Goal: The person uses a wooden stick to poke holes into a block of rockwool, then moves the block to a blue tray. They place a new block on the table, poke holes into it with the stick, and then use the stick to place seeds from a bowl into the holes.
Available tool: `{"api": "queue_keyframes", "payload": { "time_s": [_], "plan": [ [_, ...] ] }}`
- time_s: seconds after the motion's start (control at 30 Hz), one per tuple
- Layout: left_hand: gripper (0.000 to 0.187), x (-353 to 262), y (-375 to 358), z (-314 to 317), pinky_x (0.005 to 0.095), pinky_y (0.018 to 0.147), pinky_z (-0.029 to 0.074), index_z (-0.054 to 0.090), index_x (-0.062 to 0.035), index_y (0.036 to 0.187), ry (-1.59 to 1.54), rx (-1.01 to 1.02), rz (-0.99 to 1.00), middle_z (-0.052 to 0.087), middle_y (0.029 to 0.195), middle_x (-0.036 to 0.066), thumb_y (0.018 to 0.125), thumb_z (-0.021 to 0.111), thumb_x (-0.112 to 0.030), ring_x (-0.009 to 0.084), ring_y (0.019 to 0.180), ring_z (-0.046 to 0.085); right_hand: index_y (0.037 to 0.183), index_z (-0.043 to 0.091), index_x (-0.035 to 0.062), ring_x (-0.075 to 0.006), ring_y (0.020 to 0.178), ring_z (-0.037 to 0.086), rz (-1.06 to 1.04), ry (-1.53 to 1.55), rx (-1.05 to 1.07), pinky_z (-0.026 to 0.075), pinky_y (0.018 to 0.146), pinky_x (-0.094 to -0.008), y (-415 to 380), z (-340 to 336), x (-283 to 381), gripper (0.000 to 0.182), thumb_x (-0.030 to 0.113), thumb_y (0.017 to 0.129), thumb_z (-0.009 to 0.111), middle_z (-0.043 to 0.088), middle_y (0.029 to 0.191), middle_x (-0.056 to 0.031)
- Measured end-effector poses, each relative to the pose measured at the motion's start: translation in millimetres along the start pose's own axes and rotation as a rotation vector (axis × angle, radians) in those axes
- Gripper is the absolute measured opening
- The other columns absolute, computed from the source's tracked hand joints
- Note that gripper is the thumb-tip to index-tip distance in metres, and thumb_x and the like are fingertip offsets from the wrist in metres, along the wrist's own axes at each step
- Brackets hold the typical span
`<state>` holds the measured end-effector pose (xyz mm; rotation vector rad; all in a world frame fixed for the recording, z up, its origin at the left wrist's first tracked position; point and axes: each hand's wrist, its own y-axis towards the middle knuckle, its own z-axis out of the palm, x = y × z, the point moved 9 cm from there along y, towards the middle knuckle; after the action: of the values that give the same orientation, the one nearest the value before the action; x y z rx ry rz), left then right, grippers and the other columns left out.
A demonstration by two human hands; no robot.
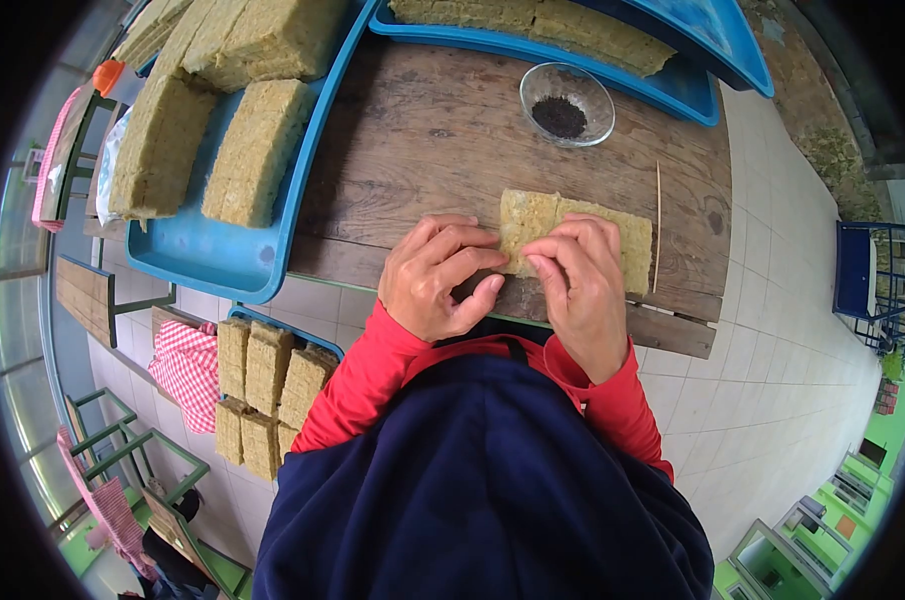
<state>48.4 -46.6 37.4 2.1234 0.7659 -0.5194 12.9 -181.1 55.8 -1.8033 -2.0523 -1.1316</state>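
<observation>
A flat yellowish fibrous slab (pixel 613 228) lies on the wooden table (pixel 443 140) near its front edge. My left hand (pixel 443 275) pinches the slab's left edge with fingers curled. My right hand (pixel 581 285) rests on top of the slab's middle, fingertips pressing into it. A thin wooden stick (pixel 659 225) lies just right of the slab. A small glass bowl (pixel 567 103) holding dark grains stands further back on the table.
A blue tray (pixel 223 255) at the left carries several thick slabs of the same material. Another blue tray (pixel 673 85) with slabs sits at the back. Below the table stand more slabs (pixel 263 385), a red checked cloth (pixel 188 365) and green benches.
</observation>
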Motion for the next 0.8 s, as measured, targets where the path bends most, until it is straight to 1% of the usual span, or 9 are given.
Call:
{"api": "queue_keyframes", "payload": {
  "time_s": [0.03, 0.1, 0.13, 0.2, 0.43, 0.5, 0.6, 0.73, 0.8],
  "plan": [
    [0.016, -1.1, 0.4, -1.1, 0.0367, 0.081, 0.052, 0.072, -0.0112, 0.086, 0.000, 0.000, 0.000, 0.068, 0.097, 0.004, 0.071, 0.073, -0.019, 0.0269, 0.098, 0.062, 0.087, 0.067, 0.0042, -0.0314, 0.101, 0.051, 0.000, 0.000, 0.000, 0.044, 0.086, -0.0410, 0.3, -1.2, -1.2, 0.011, 0.002, 0.076, 0.069, 0.055, 0.092, -0.0088],
    [0.023, -7.0, 2.8, 0.3, 0.0394, 0.087, 0.051, 0.073, -0.0142, 0.092, 0.033, 0.050, 0.027, 0.065, 0.108, 0.005, 0.070, 0.073, -0.023, 0.0289, 0.106, 0.059, 0.087, 0.067, 0.0039, -0.0308, 0.100, 0.051, 0.031, -0.057, -0.042, 0.044, 0.086, -0.0410, 1.4, -8.4, -7.9, 0.010, 0.002, 0.077, 0.069, 0.055, 0.092, -0.0088],
    [0.023, -8.1, 3.1, -0.6, 0.0394, 0.087, 0.051, 0.073, -0.0142, 0.092, 0.032, 0.050, 0.030, 0.065, 0.108, 0.005, 0.070, 0.073, -0.023, 0.0289, 0.106, 0.059, 0.087, 0.067, 0.0039, -0.0308, 0.100, 0.051, 0.031, -0.059, -0.044, 0.044, 0.086, -0.0410, 1.8, -8.9, -9.7, 0.010, 0.002, 0.077, 0.069, 0.055, 0.092, -0.0088],
    [0.029, -12.5, 2.8, 4.2, 0.0419, 0.093, 0.049, 0.074, -0.0181, 0.097, 0.057, 0.120, 0.074, 0.061, 0.118, 0.006, 0.069, 0.072, -0.026, 0.0307, 0.114, 0.056, 0.086, 0.067, 0.0041, -0.0306, 0.099, 0.051, 0.031, -0.065, -0.042, 0.044, 0.086, -0.0407, 2.1, -8.5, -13.2, 0.010, 0.002, 0.077, 0.069, 0.055, 0.092, -0.0085],
    [0.030, -10.9, 1.8, 7.3, 0.0425, 0.095, 0.048, 0.074, -0.0196, 0.097, 0.077, 0.127, 0.090, 0.060, 0.120, 0.006, 0.068, 0.072, -0.027, 0.0311, 0.117, 0.053, 0.086, 0.068, 0.0046, -0.0301, 0.099, 0.051, 0.021, -0.072, -0.041, 0.044, 0.085, -0.0406, 3.0, -6.0, -11.9, 0.010, 0.002, 0.076, 0.069, 0.056, 0.093, -0.0085],
    [0.030, -9.0, 1.4, 7.7, 0.0425, 0.094, 0.047, 0.076, -0.0183, 0.094, 0.102, 0.122, 0.082, 0.063, 0.118, 0.009, 0.070, 0.069, -0.034, 0.0335, 0.115, 0.055, 0.086, 0.068, 0.0048, -0.0299, 0.098, 0.051, 0.024, -0.066, -0.039, 0.044, 0.084, -0.0402, 2.6, -5.8, -12.9, 0.011, 0.002, 0.076, 0.070, 0.056, 0.092, -0.0086],
    [0.031, -10.5, 3.5, 5.0, 0.0421, 0.094, 0.049, 0.074, -0.0177, 0.096, 0.081, 0.112, 0.068, 0.061, 0.119, 0.007, 0.067, 0.074, -0.028, 0.0313, 0.117, 0.053, 0.086, 0.068, 0.0051, -0.0297, 0.098, 0.052, 0.032, -0.065, -0.067, 0.044, 0.084, -0.0396, 3.8, -14.1, -11.8, 0.011, 0.002, 0.075, 0.070, 0.056, 0.091, -0.0082],
    [0.032, -10.6, 4.0, 4.7, 0.0418, 0.093, 0.049, 0.073, -0.0165, 0.097, 0.071, 0.102, 0.062, 0.061, 0.119, 0.006, 0.066, 0.075, -0.027, 0.0310, 0.117, 0.053, 0.085, 0.068, 0.0052, -0.0296, 0.098, 0.052, 0.058, -0.117, -0.080, 0.044, 0.084, -0.0393, -0.7, -30.7, -16.2, 0.011, 0.002, 0.075, 0.070, 0.057, 0.091, -0.0078],
    [0.033, -10.0, 4.1, 4.2, 0.0417, 0.092, 0.049, 0.073, -0.0163, 0.097, 0.084, 0.094, 0.053, 0.061, 0.117, 0.006, 0.066, 0.076, -0.026, 0.0304, 0.116, 0.053, 0.084, 0.069, 0.0054, -0.0295, 0.098, 0.052, 0.092, -0.076, 0.001, 0.044, 0.084, -0.0392, -5.3, -30.2, -20.8, 0.010, 0.002, 0.075, 0.070, 0.057, 0.091, -0.0075]
  ]
}}
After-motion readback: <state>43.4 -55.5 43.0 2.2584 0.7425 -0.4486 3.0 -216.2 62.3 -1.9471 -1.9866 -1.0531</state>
